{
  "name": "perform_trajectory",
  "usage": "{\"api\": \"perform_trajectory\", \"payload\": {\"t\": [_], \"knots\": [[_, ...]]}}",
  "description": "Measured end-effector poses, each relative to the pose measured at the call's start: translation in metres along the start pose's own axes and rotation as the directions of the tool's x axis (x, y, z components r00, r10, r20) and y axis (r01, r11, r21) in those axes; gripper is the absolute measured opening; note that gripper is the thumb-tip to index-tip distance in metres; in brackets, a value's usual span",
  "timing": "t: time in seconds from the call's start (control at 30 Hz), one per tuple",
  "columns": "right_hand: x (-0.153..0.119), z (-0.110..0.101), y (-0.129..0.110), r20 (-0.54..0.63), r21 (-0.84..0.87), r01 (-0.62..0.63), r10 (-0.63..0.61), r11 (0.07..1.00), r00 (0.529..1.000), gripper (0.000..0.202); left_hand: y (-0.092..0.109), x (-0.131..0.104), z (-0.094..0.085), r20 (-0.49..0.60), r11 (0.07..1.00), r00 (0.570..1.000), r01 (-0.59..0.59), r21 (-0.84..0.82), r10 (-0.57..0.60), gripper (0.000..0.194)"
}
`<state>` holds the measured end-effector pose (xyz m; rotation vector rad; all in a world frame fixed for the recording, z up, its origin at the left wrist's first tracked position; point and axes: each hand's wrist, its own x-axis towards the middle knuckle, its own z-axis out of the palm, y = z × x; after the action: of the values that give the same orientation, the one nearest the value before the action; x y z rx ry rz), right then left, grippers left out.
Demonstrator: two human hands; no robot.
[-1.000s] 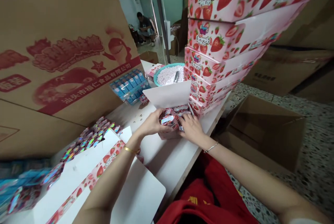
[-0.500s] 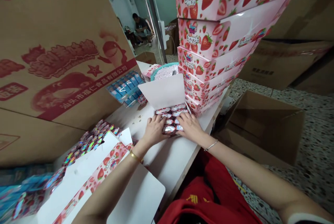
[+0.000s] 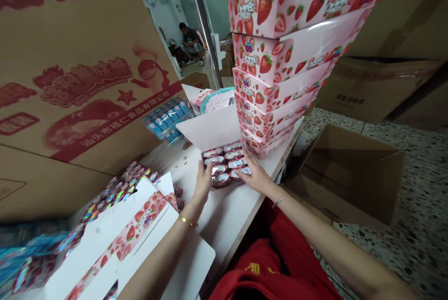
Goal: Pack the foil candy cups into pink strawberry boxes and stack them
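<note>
A small box with its white lid (image 3: 215,127) raised stands on the white table (image 3: 224,211). Shiny red-and-silver wrapped packs (image 3: 224,164) fill it in two columns. My left hand (image 3: 203,181) lies along the box's left side, thumb near the packs, fingers mostly straight. On the right side, my right hand (image 3: 255,174) is spread, with its thumb over the packs and its fingers along the box edge. Neither hand is closed round anything.
Strawberry-print boxes (image 3: 259,57) are stacked behind the right hand. Flat box blanks (image 3: 140,230) and more wrapped packs (image 3: 119,188) lie left. A teal basin (image 3: 220,99) stands behind; an open carton (image 3: 353,174) is on the floor right. A person (image 3: 191,43) sits far back.
My hands have moved from on top of the packs to the two sides of the box, and more of the packs shows. The view has shifted slightly.
</note>
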<state>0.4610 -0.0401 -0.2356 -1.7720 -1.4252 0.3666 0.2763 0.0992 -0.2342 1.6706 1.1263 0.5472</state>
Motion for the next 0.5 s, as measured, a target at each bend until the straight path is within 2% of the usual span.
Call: {"api": "perform_trajectory", "payload": {"t": [0.1,0.17,0.23,0.3,0.4,0.5], "knots": [[0.001,-0.002,-0.004,0.104,-0.142,0.067,-0.052,0.988,0.993,0.093,-0.004,-0.012,0.007,-0.089,0.973,0.987,0.116,-0.199,-0.136,0.076],[0.002,-0.004,-0.004,0.134,-0.236,0.102,-0.072,0.966,0.988,0.098,-0.005,-0.013,0.006,-0.056,0.910,0.987,0.116,-0.397,-0.151,0.071],[0.003,-0.005,-0.002,0.149,-0.292,0.133,-0.092,0.947,0.985,0.102,-0.006,-0.008,0.006,-0.029,0.841,0.986,0.125,-0.526,-0.165,0.065],[0.004,-0.005,-0.001,0.167,-0.307,0.153,-0.105,0.939,0.980,0.106,-0.007,0.000,0.007,-0.025,0.821,0.985,0.126,-0.557,-0.168,0.059],[0.004,-0.006,0.001,0.179,-0.296,0.165,-0.115,0.941,0.977,0.106,-0.006,0.012,0.008,-0.023,0.853,0.992,0.097,-0.513,-0.126,0.062],[0.004,-0.006,-0.001,0.176,-0.297,0.179,-0.131,0.938,0.976,0.105,-0.004,0.023,-0.002,0.045,0.904,0.998,-0.012,-0.427,0.035,0.076]]}}
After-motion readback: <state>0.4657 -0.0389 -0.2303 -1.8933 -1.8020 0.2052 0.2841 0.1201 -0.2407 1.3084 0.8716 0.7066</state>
